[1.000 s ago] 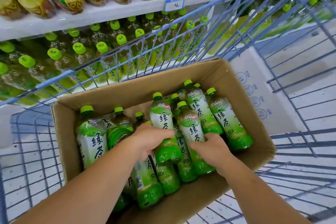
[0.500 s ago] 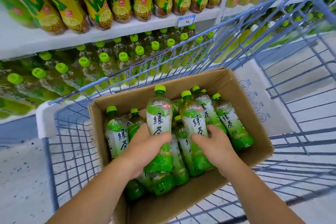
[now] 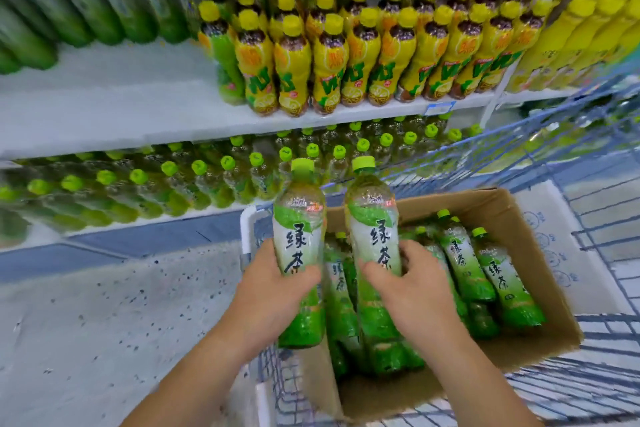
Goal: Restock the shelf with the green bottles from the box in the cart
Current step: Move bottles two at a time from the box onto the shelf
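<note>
My left hand [image 3: 273, 291] grips one green tea bottle [image 3: 299, 229] upright, raised above the left edge of the cardboard box [image 3: 540, 274]. My right hand [image 3: 412, 288] grips a second green bottle [image 3: 372, 218], also upright and lifted over the box. Several more green bottles [image 3: 498, 270] lie in the box, which sits in the blue wire cart [image 3: 588, 385]. The lower shelf [image 3: 145, 218] behind holds rows of green-capped bottles [image 3: 207, 180].
The shelf above carries yellow lemon-tea bottles [image 3: 346, 59] on the right, bare white board [image 3: 104, 104] in its middle and dark green bottles [image 3: 69, 17] at the far left. Speckled grey floor [image 3: 104, 322] lies left of the cart.
Both hands have lifted their bottles up out of the box. The view has swung up and left toward the shelves.
</note>
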`<control>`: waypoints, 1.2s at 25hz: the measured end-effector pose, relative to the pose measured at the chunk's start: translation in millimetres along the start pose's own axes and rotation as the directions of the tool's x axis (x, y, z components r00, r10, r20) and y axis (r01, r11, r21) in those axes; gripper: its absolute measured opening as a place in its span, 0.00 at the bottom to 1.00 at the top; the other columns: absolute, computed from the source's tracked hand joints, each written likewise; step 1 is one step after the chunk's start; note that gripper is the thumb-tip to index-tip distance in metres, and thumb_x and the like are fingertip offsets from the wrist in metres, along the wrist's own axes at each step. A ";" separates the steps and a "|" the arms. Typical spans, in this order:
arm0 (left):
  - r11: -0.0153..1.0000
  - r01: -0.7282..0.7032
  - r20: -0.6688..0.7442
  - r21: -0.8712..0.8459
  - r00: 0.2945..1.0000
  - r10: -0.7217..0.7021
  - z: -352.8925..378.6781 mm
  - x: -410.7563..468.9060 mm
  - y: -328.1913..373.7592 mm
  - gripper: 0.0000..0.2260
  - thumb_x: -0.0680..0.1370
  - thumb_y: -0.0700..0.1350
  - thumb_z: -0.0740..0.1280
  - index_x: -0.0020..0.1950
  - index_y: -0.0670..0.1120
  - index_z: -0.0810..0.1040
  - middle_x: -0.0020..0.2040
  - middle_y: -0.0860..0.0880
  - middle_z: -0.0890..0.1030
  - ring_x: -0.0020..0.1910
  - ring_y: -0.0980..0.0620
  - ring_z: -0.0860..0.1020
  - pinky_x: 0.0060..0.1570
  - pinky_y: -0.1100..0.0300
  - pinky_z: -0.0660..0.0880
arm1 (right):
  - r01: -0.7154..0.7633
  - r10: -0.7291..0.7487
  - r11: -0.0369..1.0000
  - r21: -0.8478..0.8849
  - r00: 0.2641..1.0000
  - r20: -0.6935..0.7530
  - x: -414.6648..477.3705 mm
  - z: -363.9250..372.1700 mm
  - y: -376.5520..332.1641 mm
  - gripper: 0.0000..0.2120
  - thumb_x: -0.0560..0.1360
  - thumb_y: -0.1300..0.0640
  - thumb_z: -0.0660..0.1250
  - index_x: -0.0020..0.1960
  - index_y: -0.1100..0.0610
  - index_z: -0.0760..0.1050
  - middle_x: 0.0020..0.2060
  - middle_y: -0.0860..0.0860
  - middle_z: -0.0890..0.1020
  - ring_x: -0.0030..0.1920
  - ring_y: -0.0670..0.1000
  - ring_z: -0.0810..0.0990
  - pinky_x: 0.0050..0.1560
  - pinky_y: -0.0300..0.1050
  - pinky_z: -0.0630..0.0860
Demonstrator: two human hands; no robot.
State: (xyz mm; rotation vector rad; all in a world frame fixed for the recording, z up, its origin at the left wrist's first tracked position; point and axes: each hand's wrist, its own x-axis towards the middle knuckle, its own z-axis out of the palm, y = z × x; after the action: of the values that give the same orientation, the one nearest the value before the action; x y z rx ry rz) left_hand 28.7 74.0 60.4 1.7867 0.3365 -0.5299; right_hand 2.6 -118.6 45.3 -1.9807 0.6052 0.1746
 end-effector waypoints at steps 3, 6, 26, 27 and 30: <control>0.999 0.021 -0.081 -0.026 0.996 -0.023 -51.5 5.5 -10.6 0.10 0.68 0.50 0.72 0.47 0.60 0.78 0.38 0.62 0.83 0.34 0.63 0.80 0.35 0.61 0.76 | 0.070 -0.070 0.997 -0.023 0.997 0.028 -1.7 44.3 -38.5 0.09 0.66 0.48 0.75 0.43 0.49 0.79 0.37 0.35 0.83 0.36 0.35 0.79 0.30 0.27 0.69; 0.999 -0.002 -0.120 -0.045 0.993 -0.004 -106.9 8.5 -21.6 0.10 0.68 0.53 0.72 0.47 0.62 0.76 0.41 0.62 0.82 0.36 0.62 0.80 0.34 0.59 0.77 | 0.100 -0.099 0.995 0.001 0.992 0.084 -4.0 87.4 -70.7 0.08 0.68 0.48 0.75 0.44 0.47 0.78 0.38 0.32 0.82 0.36 0.35 0.81 0.30 0.30 0.71; 0.995 -0.081 -0.399 0.054 0.912 0.096 -415.8 116.6 -81.1 0.18 0.63 0.51 0.78 0.49 0.56 0.76 0.41 0.61 0.84 0.37 0.63 0.82 0.30 0.66 0.77 | 0.238 -0.242 0.970 0.050 0.934 0.261 45.0 384.9 -214.8 0.11 0.67 0.46 0.76 0.46 0.46 0.79 0.38 0.33 0.83 0.37 0.35 0.81 0.26 0.28 0.71; 0.993 -0.090 -0.424 0.079 0.898 0.115 -425.3 131.8 -73.8 0.19 0.62 0.52 0.78 0.49 0.57 0.76 0.40 0.61 0.84 0.37 0.63 0.82 0.29 0.67 0.77 | 0.254 -0.257 0.966 0.047 0.929 0.267 59.0 394.6 -221.6 0.11 0.66 0.45 0.76 0.46 0.46 0.78 0.39 0.32 0.83 0.37 0.35 0.81 0.27 0.28 0.71; 0.984 -0.123 -0.458 0.128 0.873 0.169 -449.9 174.5 -50.9 0.19 0.63 0.48 0.79 0.48 0.55 0.75 0.39 0.58 0.83 0.35 0.62 0.81 0.26 0.67 0.77 | 0.282 -0.300 0.954 0.105 0.912 0.281 100.2 418.0 -243.9 0.14 0.67 0.45 0.77 0.49 0.44 0.77 0.42 0.33 0.83 0.39 0.36 0.82 0.38 0.40 0.79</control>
State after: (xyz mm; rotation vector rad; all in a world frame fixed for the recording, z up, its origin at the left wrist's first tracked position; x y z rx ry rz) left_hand 233.8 512.3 24.4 2.0056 0.5086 0.0043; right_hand 264.2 298.6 3.3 -1.9105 0.1175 0.2567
